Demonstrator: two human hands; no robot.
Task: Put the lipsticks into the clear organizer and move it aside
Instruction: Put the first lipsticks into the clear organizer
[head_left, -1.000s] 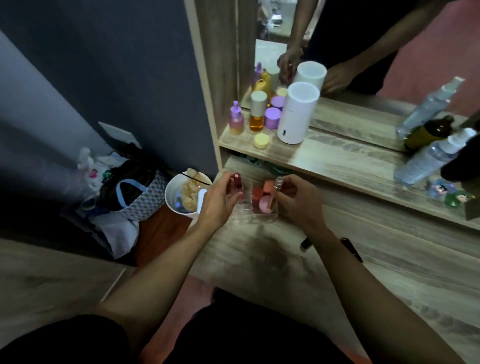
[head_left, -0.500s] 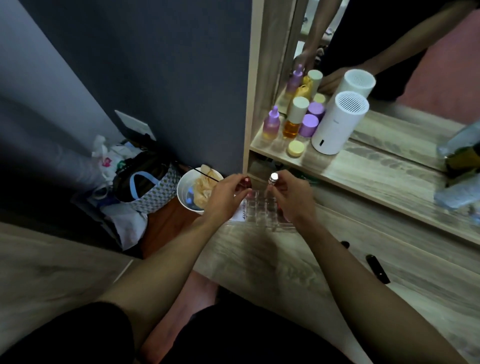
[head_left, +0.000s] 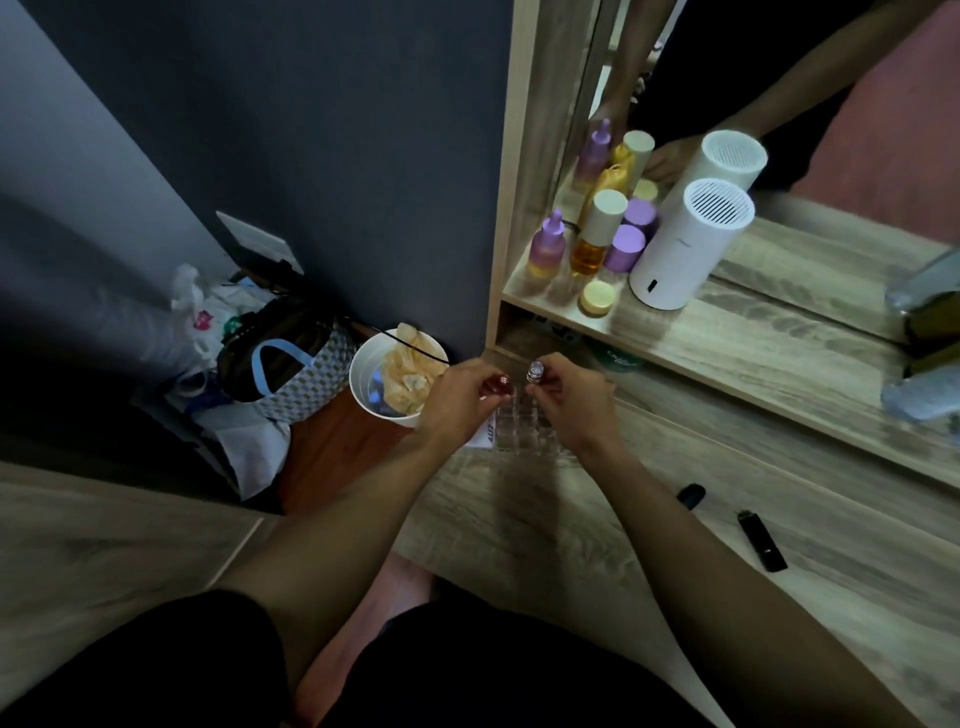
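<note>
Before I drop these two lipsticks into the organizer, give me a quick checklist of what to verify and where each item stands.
1. Left hand grips the dark red lipstick: ok.
2. Right hand grips the silver-capped lipstick: ok.
3. Both lipsticks sit above the clear organizer: ok.
4. Slots underneath are free: cannot tell, the clear plastic is dim and partly hidden by the hands.
5. All lipsticks gathered: not ok, two black tubes lie on the desk to the right.
6. White cup stands close by at the left: mind it when sliding the organizer aside.
</note>
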